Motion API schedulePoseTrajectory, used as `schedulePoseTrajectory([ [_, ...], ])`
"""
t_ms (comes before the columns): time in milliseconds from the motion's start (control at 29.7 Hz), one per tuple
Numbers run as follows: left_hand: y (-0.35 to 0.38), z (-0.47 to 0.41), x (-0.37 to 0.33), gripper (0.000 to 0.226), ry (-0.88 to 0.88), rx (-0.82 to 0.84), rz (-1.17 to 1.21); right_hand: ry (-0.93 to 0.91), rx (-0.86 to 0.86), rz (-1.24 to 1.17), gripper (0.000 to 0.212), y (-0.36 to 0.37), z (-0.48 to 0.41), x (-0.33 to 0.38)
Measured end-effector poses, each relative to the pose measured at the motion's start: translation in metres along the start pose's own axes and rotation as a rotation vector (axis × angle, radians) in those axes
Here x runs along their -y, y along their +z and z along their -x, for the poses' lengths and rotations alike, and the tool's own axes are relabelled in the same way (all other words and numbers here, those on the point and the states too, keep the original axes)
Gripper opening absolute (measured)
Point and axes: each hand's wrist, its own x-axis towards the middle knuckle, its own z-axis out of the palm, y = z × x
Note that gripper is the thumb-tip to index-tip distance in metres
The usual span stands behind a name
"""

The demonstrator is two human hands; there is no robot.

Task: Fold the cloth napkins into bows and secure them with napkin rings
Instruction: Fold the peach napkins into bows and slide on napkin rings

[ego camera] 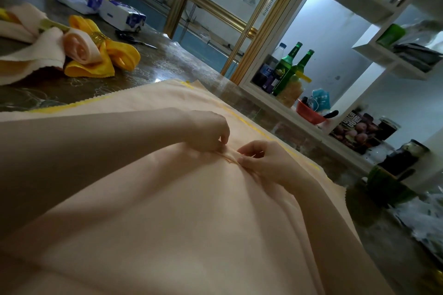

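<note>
A large peach napkin [191, 211] lies spread over the table in front of me, with a yellow napkin's edge [242, 118] showing under it. My left hand [211, 132] and my right hand [266, 160] meet at the cloth's middle. Each pinches a small pleat of the peach fabric between thumb and fingers. At the far left sits a finished yellow bow [112, 55] held by a gold napkin ring [97, 37], with a rolled peach bow [81, 49] against it.
More peach cloth [24, 24] lies at the far left. Scissors [134, 39] and tissue packs [119, 15] rest on the dark table [167, 62] behind. White shelves with green bottles [287, 64], jars and a red bowl stand to the right.
</note>
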Motion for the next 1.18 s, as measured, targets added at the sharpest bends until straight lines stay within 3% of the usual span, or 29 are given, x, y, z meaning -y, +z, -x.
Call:
schedulePoseTrajectory([
  [135, -0.003, 0.006, 0.003, 0.023, -0.042, 0.027, 0.074, -0.002, 0.025, 0.007, 0.010, -0.003, 0.002, -0.001],
  [337, 0.007, 0.018, -0.004, 0.021, -0.078, -0.189, 0.006, -0.117, -0.096, 0.107, 0.019, 0.001, 0.005, 0.002],
  [472, 0.005, 0.025, -0.013, 0.023, -0.048, -0.217, -0.105, -0.198, -0.134, 0.226, 0.021, 0.004, 0.005, 0.006],
  [573, 0.006, 0.027, -0.021, 0.021, -0.093, -0.217, -0.082, -0.191, -0.056, 0.282, 0.024, 0.002, 0.007, 0.010],
  [674, 0.009, 0.026, -0.025, 0.023, -0.148, -0.186, -0.032, -0.085, 0.146, 0.411, 0.019, -0.003, 0.012, 0.021],
  [775, 0.016, 0.027, -0.023, 0.025, -0.166, -0.121, 0.002, -0.063, 0.118, 0.468, 0.018, -0.010, 0.015, 0.029],
  [910, 0.029, 0.030, -0.019, 0.039, -0.162, -0.084, -0.007, -0.177, -0.114, 0.262, 0.039, 0.007, 0.010, 0.026],
  [1045, 0.029, 0.028, -0.015, 0.044, -0.151, -0.040, -0.032, -0.078, 0.111, 0.318, 0.059, 0.032, 0.005, 0.007],
  [1180, 0.030, 0.028, -0.014, 0.041, -0.138, -0.083, 0.008, -0.071, 0.133, 0.121, 0.058, 0.022, 0.011, 0.002],
])
